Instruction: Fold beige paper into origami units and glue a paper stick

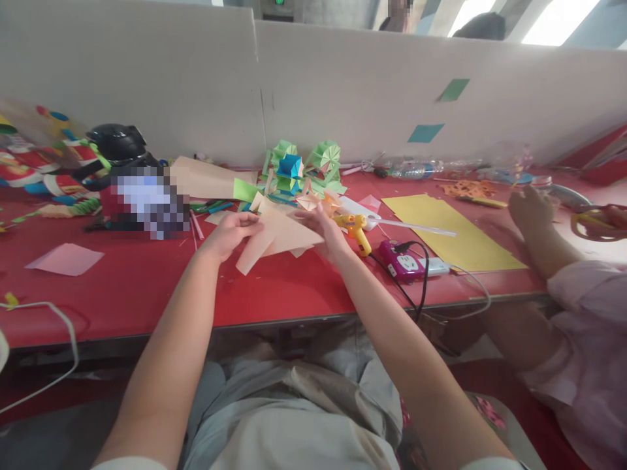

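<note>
Between my hands, just above the red table, is a pale tan sheet of paper with folded or cut flaps. My left hand grips its left edge with fingers closed. On the other side my right hand holds the right edge, its thumb on top. Behind the paper stand folded green paper shapes and a blue folded paper piece. A yellow glue gun with a clear glue stick lies right beside my right hand. Small peach folded pieces sit behind my fingers.
A purple power strip with a black cable sits near the front edge. Yellow paper lies right of it. A co-worker's hand rests at the right. Pink paper, a black container and a plastic bottle are around.
</note>
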`<state>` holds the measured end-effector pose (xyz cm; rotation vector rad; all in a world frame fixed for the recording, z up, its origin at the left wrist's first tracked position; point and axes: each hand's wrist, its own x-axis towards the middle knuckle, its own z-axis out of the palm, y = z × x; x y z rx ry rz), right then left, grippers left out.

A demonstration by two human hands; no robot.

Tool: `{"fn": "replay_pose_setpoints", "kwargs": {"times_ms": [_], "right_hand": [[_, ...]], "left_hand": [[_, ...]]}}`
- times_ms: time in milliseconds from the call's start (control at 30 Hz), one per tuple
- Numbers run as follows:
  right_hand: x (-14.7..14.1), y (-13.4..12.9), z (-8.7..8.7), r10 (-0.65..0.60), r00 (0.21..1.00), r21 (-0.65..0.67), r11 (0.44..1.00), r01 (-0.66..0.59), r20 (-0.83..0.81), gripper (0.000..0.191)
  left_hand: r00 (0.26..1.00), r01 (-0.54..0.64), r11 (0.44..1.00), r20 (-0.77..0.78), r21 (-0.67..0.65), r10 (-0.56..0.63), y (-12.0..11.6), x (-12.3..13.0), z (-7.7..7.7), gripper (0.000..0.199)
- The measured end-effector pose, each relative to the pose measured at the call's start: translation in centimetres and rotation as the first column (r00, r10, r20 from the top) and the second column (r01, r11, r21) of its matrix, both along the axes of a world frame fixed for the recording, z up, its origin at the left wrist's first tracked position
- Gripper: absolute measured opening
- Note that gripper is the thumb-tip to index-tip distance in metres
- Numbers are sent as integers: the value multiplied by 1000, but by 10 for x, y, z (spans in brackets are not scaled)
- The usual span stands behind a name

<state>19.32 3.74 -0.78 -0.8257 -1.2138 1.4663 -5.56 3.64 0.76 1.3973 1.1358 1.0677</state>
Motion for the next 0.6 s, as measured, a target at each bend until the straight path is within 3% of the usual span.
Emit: {"fn": "replay_pose_setpoints", "kwargs": {"times_ms": [133,233,367,467,600], "right_hand": [[0,1,2,-3,992,-11,1000,1,-128,67],[-7,-3,-3,-25,999,10,1000,25,-35,52],[-12,-9,-9,-65,994,35,997,62,87,51],[-14,-11,-10,-26,991,84,996,15,134,48],[-16,-12,-11,-45,983,160,987,16,179,45]], "left_hand": [[989,-93,995,112,-17,95,1,3,1,42],[989,-72,996,126,-46,77,-2,14,1,45],[992,24,997,123,-78,-15,-5,30,-3,46],[989,12,1000,147,6,-12,-5,38,-7,47],[981,-93,990,178,103,74,-4,42,-10,49]]}}
